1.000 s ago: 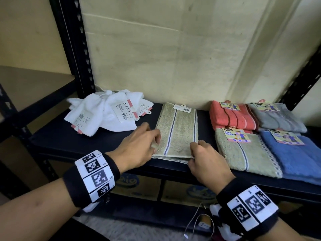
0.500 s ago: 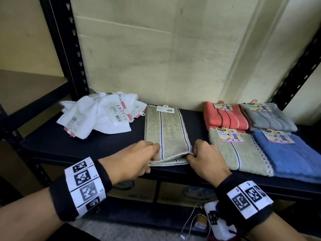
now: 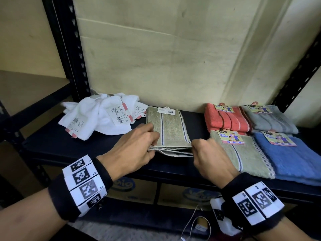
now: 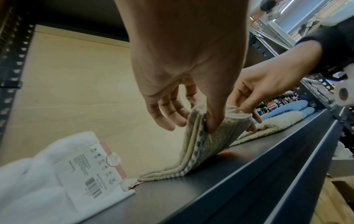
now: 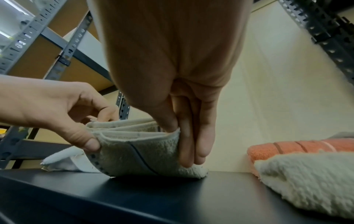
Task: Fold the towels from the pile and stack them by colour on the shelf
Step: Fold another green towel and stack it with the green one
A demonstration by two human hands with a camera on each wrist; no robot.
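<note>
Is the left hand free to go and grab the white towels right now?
Probably not yet: the left hand is pinching the olive towel. The white towels lie unblocked just left.

bare forearms, no sleeves; each wrist has a chunky black wristband (image 3: 79, 186) wrapped in white tiles printed with black square marker codes; right wristband (image 3: 255, 202) same deal, white camera housing (image 3: 220, 214) hanging underneath

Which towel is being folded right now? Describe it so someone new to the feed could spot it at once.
On the black shelf, between the crumpled white towel pile and the folded stacks to the right, lies an olive-green towel with thin blue stripes. Unlike the matching green stack beside it, the left hand and right hand pinch its near corners, lifting them.
</note>
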